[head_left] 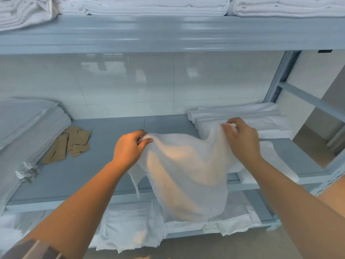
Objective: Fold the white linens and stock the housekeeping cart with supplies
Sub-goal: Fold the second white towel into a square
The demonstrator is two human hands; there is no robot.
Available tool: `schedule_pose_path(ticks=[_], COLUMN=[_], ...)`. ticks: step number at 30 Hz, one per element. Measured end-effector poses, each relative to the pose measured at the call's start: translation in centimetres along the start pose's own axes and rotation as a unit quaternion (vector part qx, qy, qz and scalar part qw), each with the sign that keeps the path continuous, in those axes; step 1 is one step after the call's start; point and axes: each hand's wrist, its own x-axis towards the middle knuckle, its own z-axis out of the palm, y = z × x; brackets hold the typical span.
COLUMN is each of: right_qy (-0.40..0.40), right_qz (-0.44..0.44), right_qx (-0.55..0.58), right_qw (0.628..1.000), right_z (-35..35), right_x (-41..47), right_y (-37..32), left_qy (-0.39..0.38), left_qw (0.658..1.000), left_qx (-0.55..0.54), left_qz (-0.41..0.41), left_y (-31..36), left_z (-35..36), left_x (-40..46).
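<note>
Head view: both your forearms reach forward over the grey shelf (104, 165), left hand (128, 146) and right hand (240, 137) each pinching a top corner of the white linen (186, 174). It hangs between and below your hands, blurred; folded linens (242, 116) lie just beyond the right hand, brown packets (71, 143) off to the left.

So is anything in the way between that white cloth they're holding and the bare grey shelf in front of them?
Nothing visible. Both the left hand and right hand pinch the thin white cloth above the grey metal shelf. The brown paper packets lie off to the left, clear of it.
</note>
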Motion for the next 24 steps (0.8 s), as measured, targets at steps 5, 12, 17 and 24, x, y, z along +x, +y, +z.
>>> schedule_pose_path(ticks=[5,12,17,24], right_qy=[-0.226,-0.279,-0.192,-0.087], right_qz=[-0.123,-0.163,-0.149,-0.066], right_qx=[0.007,0.028,0.016,0.018], right_qw=[0.966,0.946,0.97,0.994], right_z=[3.4,4.7,5.3,4.3], right_x=[-1.8,-0.8,-0.9,1.4], right_y=[-7.0,-7.4,-7.3,-4.2], left_qy=[-0.064,-0.109,-0.083,-0.064], left_qw=[0.991,0.981,0.991,0.998], left_qx=[-0.069,-0.054,-0.037,-0.021], left_qz=[0.096,0.15,0.101,0.001], left_y=[5.8,5.6,4.0,-0.4], left_z=[1.9,1.3,0.7,-0.9], left_x=[0.9,1.4,0.9,0.7])
